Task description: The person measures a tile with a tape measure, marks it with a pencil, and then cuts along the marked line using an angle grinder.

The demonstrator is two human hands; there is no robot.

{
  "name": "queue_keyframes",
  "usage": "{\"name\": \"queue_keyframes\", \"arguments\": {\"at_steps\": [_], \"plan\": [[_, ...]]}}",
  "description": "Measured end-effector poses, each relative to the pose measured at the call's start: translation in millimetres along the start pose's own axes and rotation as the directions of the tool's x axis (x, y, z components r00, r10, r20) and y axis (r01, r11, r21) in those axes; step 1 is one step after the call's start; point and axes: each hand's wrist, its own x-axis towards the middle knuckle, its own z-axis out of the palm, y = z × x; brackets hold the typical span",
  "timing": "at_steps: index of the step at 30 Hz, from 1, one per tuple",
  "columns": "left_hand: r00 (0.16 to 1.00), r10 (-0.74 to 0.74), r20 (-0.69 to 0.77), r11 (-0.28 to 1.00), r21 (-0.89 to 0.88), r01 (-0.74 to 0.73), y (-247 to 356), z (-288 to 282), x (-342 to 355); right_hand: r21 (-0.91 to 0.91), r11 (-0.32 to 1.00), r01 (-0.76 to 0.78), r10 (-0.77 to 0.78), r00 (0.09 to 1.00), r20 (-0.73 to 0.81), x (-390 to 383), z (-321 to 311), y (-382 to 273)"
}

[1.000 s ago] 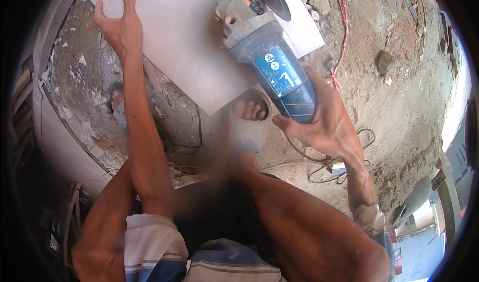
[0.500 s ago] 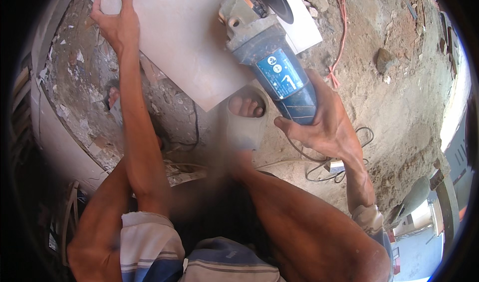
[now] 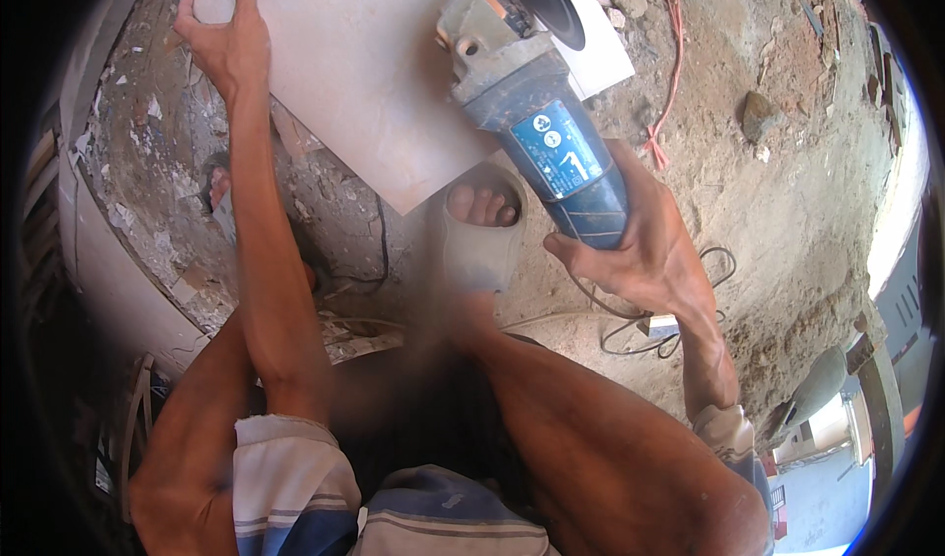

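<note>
My right hand (image 3: 635, 246) is wrapped round the rear of a blue angle grinder (image 3: 561, 153). The grinder's worn grey head points away from me, and its dark disc (image 3: 546, 5) sits over the far right part of a large pale tile (image 3: 364, 93). Spread fingers of my left hand (image 3: 231, 49) rest at the tile's left edge, with the thumb lying on its surface. Any fingers beneath the tile are hidden. The tile lies with one corner toward me, beside my sandalled foot (image 3: 480, 207).
Rubble and dust cover the ground. A dark cable (image 3: 640, 339) loops behind my right wrist. To the right lie a reddish string (image 3: 675, 74) and a stone (image 3: 760, 118). A pale curved ledge (image 3: 118, 261) runs along the left.
Almost nothing differs. The grinder and my right hand have shifted very slightly, and the whole view has moved a little; both hands keep their places.
</note>
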Motion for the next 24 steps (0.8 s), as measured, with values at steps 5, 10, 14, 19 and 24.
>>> {"name": "queue_keyframes", "arguments": {"at_steps": [5, 10, 14, 19, 24], "plan": [[1.000, 0.005, -0.012, 1.000, 0.011, -0.005, -0.3, 0.9, 0.3, -0.011, 1.000, -0.014, 0.014, 1.000, 0.003, -3.5, -0.9, 2.2], [1.000, 0.015, -0.019, 1.000, 0.020, -0.015, -1.2, 2.1, 0.2, -0.012, 0.999, -0.049, 0.049, 0.999, 0.011, -6.7, -3.6, 1.0], [1.000, 0.014, -0.017, 1.000, 0.021, -0.013, -1.2, 1.6, 2.1, 0.000, 0.998, -0.056, 0.056, 0.998, 0.017, -9.3, -2.9, 5.4], [0.999, 0.020, -0.036, 0.999, 0.032, -0.019, -3.3, 3.1, 1.7, -0.019, 0.999, -0.030, 0.030, 1.000, 0.008, -12.5, -2.9, 4.9], [0.997, 0.045, -0.064, 0.998, 0.055, -0.041, -6.0, 6.7, 2.4, -0.004, 0.993, -0.117, 0.117, 0.993, 0.030, -15.3, -5.3, 2.7]]}}
